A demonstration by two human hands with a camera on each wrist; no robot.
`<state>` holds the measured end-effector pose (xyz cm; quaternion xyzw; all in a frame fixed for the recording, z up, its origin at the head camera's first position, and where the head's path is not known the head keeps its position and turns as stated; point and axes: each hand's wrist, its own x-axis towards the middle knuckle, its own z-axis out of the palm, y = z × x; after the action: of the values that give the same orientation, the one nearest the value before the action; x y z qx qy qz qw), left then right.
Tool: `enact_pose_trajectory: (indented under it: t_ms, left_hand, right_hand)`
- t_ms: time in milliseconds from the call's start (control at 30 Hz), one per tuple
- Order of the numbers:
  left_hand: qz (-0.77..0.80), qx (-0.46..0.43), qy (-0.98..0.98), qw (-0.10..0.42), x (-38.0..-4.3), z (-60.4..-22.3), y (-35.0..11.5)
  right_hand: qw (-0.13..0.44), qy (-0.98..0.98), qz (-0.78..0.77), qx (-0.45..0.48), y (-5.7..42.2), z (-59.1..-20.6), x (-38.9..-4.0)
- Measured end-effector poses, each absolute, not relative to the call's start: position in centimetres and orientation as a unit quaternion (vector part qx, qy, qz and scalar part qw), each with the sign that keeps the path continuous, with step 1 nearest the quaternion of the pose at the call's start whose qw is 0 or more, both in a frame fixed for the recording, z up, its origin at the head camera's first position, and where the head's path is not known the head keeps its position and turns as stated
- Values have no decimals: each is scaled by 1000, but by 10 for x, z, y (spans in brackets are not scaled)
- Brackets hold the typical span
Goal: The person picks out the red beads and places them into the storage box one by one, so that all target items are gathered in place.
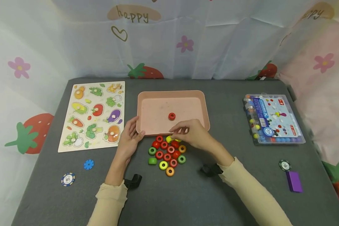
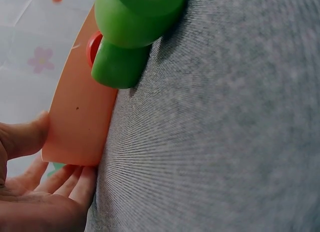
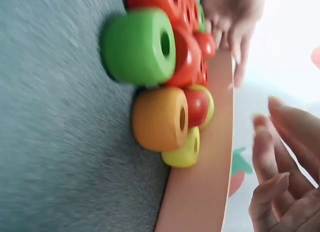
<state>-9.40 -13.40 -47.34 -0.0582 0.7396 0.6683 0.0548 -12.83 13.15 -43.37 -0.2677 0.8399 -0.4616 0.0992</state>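
A pink tray (image 1: 152, 110) lies flat on the table with one red ring-shaped bead (image 1: 171, 116) inside. My left hand (image 1: 128, 138) holds the tray's near left corner, thumb at the front side and fingers along the left end, as the left wrist view also shows. Over the tray's near edge hovers my right hand (image 1: 193, 133), its fingers loosely bent; the right wrist view shows nothing between the fingertips (image 3: 277, 104). Below it, several beads are bunched against the tray's front, among them a green bead (image 3: 137, 46), an orange bead (image 3: 157, 117) and a yellow bead (image 3: 185, 149).
A vegetable puzzle board (image 1: 87, 117) lies left of the tray. Two round chips, a blue one (image 1: 88, 164) and a blue-and-white one (image 1: 68, 179), lie nearer. At right are a clear bead case (image 1: 275, 119), a dark chip (image 1: 284, 165) and a purple block (image 1: 294, 181).
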Motion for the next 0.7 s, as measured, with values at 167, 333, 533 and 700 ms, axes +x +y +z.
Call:
enact_pose_trajectory:
  t_ms: [167,333,533,700]
  left_hand:
    - [670,-59,737,57,-94,-473,-134]
    - [670,-59,738,58,-95,-474,-134]
    - [670,-58,737,64,-95,-473,-135]
    - [668,-58,739,67,-95,-474,-137]
  right_hand:
    - [151,843,-423,-295,136,-433,-112]
    - [151,855,-390,-306,141,-441,-107]
    - [137,872,-363,-300,146,-451,-106]
    - [134,881,-343,-295,144,-452,-105]
